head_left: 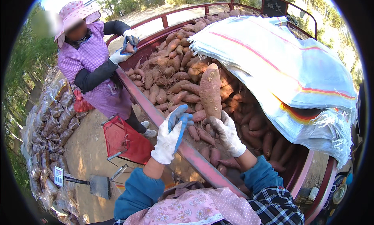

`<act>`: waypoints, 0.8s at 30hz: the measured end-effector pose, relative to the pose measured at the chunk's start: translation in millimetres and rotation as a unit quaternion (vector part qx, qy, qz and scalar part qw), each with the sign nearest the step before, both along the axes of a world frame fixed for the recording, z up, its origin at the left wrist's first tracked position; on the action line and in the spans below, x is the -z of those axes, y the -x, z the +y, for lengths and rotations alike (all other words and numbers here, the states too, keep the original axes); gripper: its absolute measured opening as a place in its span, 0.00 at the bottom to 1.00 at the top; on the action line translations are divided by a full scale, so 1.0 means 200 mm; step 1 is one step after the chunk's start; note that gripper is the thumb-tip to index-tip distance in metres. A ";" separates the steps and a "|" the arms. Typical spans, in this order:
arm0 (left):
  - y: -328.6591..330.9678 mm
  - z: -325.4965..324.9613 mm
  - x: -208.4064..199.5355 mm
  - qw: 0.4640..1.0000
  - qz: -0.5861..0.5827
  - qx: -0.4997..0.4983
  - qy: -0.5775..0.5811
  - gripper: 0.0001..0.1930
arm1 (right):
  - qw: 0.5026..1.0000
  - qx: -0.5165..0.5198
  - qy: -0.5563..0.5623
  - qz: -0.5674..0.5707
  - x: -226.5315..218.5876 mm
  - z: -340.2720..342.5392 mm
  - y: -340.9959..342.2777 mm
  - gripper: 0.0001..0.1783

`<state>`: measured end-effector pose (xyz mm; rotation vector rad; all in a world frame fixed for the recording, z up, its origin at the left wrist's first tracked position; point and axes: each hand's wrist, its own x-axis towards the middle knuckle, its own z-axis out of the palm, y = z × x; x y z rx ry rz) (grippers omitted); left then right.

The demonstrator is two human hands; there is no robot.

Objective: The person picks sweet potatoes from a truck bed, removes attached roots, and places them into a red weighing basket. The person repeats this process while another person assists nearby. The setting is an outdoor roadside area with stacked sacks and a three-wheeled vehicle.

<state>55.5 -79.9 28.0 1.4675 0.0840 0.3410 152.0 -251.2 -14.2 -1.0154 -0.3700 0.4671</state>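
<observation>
Head view: sweet potato (210, 90) held upright

Your right hand (229, 136) has its fingers clamped on the potato's lower end, above the heap (175, 79). Your left hand (170, 136), fingers apart and partly curled, is near the rail (198, 165). At left, a co-worker (95, 65) holds a smaller piece (128, 48). White sacks (269, 57) cover part of the heap.
</observation>
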 end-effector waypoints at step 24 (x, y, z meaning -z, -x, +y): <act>0.11 0.26 0.04 0.888 -0.103 0.112 0.433 0.48 | 0.733 0.009 0.158 -0.661 -0.28 0.16 0.26 0.29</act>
